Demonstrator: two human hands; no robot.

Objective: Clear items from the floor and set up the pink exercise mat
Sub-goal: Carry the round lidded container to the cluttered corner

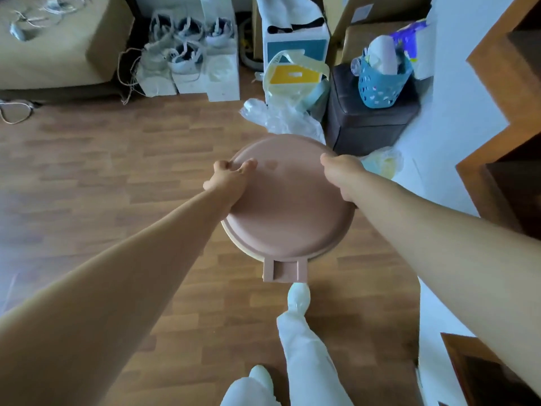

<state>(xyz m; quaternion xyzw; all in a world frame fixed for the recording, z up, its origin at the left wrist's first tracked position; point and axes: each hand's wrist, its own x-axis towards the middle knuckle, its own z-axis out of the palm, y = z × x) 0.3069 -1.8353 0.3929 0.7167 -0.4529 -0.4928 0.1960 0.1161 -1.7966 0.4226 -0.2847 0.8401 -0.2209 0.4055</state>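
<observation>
A round pink lidded bin [288, 212] with a cream body and a pink hinge tab at its near side sits in front of me over the wooden floor. My left hand [231, 178] grips its left rim, fingers spread over the lid. My right hand [342, 174] grips the right rim, fingers curled under the edge. Whether the bin rests on the floor or is lifted, I cannot tell. No pink exercise mat is in view.
Crumpled clear plastic bags [281, 118] lie beyond the bin. A dark brown ottoman [371, 121] carries a blue basket [380, 83]. White paper bags [190, 63] line the back, a beige sofa [55, 51] stands at left, wooden furniture [506, 118] at right. My white-trousered legs [304, 347] are below.
</observation>
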